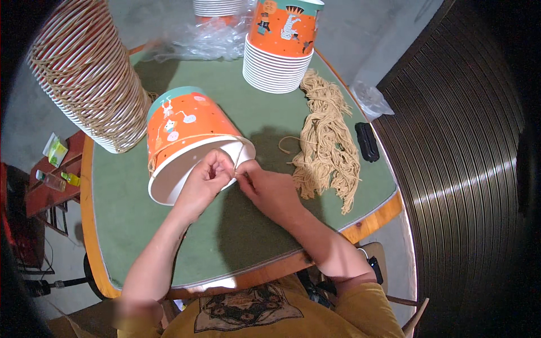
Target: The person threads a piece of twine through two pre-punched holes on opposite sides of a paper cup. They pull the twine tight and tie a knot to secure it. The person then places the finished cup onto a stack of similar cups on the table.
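Observation:
An orange paper bucket [197, 119] with a teal band and printed figures lies tilted on the table, its white open mouth turned toward me. A thin tan cord [194, 137] runs along the bucket just behind its rim and comes down to my fingers at the mouth's right side. My left hand [204, 181] is closed in a pinch on the cord, in front of the mouth. Beside it, my right hand [269, 190] pinches the cord too, its fingertips almost touching the left ones. The fingers hide the cord's end and any knot there.
On the green-covered table [135, 225], a tall stack of corded buckets [90, 79] stands left and a nested bucket stack [280, 50] at the back. A bundle of tan cords [327, 146] and a black object [367, 142] lie right. Clear plastic wrap [205, 42] sits behind.

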Action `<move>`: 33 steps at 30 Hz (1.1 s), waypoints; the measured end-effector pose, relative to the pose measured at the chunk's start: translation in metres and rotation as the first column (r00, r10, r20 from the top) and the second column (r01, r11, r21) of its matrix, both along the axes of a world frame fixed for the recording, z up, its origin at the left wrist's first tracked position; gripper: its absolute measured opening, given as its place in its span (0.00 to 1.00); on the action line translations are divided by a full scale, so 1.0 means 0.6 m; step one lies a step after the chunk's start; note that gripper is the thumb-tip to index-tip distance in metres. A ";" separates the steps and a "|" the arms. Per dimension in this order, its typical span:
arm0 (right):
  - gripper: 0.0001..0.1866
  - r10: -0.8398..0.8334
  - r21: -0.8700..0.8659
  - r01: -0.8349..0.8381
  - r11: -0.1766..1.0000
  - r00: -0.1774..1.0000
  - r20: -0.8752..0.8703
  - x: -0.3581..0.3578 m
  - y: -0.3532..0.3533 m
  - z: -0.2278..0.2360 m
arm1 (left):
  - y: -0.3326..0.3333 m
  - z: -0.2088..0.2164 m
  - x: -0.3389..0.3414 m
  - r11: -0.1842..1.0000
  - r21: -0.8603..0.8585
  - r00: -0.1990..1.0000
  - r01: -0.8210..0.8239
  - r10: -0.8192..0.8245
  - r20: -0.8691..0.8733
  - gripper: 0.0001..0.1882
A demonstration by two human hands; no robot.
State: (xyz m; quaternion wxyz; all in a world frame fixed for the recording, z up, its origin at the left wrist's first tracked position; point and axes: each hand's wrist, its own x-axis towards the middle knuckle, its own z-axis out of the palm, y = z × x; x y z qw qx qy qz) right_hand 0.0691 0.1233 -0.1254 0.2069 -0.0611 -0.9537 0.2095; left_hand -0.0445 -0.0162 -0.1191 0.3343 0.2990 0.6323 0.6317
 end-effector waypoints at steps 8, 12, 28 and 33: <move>0.13 -0.017 -0.018 0.016 1.000 0.996 -0.082 -0.002 -0.003 -0.008 | 0.001 -0.003 0.004 1.000 -0.002 1.000 -0.029 0.029 0.008 0.06; 0.13 0.009 -0.011 -0.010 1.000 0.997 -0.079 0.000 -0.001 -0.009 | 0.002 -0.001 0.008 0.998 0.015 0.998 -0.057 0.057 -0.013 0.06; 0.14 0.016 0.043 -0.013 0.999 0.998 -0.053 0.004 -0.008 0.004 | 0.013 -0.017 0.012 0.981 -0.001 0.981 -0.193 0.193 -0.024 0.07; 0.15 -0.004 -0.007 0.004 1.000 0.999 -0.045 0.004 -0.012 0.011 | 0.011 -0.012 0.012 0.985 -0.014 0.984 -0.169 0.168 -0.062 0.06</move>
